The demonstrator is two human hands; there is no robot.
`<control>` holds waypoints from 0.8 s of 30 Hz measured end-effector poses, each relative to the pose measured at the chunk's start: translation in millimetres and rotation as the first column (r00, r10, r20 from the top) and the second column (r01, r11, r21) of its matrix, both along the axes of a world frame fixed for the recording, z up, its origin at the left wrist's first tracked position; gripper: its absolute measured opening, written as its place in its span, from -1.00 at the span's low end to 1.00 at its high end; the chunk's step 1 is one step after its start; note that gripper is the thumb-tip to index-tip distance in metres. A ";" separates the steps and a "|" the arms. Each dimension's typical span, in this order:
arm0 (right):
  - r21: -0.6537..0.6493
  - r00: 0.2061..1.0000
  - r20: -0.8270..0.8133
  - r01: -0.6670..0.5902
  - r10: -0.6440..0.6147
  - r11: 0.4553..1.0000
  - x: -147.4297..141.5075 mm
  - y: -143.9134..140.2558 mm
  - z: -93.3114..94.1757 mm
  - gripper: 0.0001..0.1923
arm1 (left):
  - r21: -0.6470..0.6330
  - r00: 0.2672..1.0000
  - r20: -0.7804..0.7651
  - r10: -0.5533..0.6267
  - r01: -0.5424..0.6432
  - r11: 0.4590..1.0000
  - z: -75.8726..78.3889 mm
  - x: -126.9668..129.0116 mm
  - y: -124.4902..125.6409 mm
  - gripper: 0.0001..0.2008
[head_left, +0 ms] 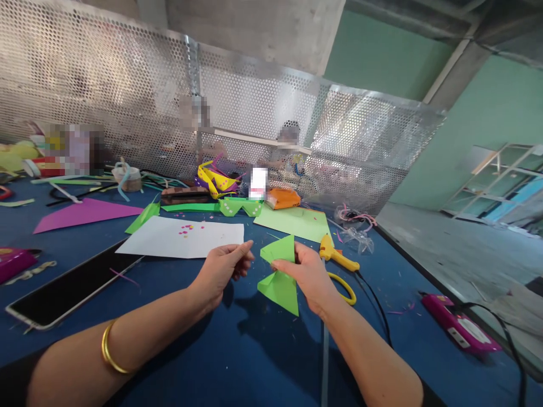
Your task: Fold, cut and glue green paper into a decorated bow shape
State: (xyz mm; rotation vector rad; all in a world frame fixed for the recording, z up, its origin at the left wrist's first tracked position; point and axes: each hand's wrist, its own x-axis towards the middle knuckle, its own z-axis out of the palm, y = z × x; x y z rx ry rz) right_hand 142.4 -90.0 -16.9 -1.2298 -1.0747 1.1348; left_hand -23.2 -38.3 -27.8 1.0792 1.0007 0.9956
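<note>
Blue table (237, 345): your right hand (307, 277) pinches the folded green paper (280, 277) mid-air for access; left hand (223, 268), fingers curled and empty, sits at its 9 o'clock; glue gun (335, 254) at 2.

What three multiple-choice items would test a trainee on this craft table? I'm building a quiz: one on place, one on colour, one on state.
1. Where does the white paper sheet lie?
A. beyond the left hand
B. under the glue gun
C. on the floor

2. What colour is the folded paper?
A. purple
B. green
C. orange

3. How is the folded paper held?
A. flat on the table
B. pinned under the phone
C. pinched by the right hand

Answers: 1 A, it sits farther along the table; 2 B, bright green; 3 C, right fingers grip it, raised.
</note>
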 end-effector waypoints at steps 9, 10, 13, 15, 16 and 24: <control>-0.003 1.000 0.021 -0.010 0.010 1.000 0.5 -1.0 1.3 -0.69 | -0.037 0.997 0.077 -0.021 0.024 0.999 0.8 1.4 -1.4 -0.70; -0.006 1.000 0.015 -0.018 0.018 1.000 0.5 -1.3 1.3 -0.69 | -0.046 0.995 0.088 -0.052 0.056 0.997 1.1 1.4 -2.0 -0.70; -0.011 1.000 0.005 -0.027 0.027 1.000 0.2 -1.8 1.2 -0.68 | -0.080 0.985 0.110 -0.132 0.141 0.987 2.6 1.1 -3.8 -0.69; -0.013 1.000 0.011 -0.021 0.021 1.000 0.3 -1.9 1.0 -0.69 | -0.095 0.986 0.104 -0.128 0.138 0.986 4.1 0.9 -4.7 -0.62; -0.014 1.000 0.014 -0.018 0.018 1.000 0.4 -1.9 0.8 -0.69 | -0.096 0.990 0.090 -0.112 0.121 0.988 4.8 0.9 -4.9 -0.58; 0.016 0.998 0.064 -0.029 0.028 0.999 5.1 0.1 -2.7 -0.72 | -0.025 0.996 0.088 -0.031 0.033 0.999 3.1 2.1 -1.2 -0.77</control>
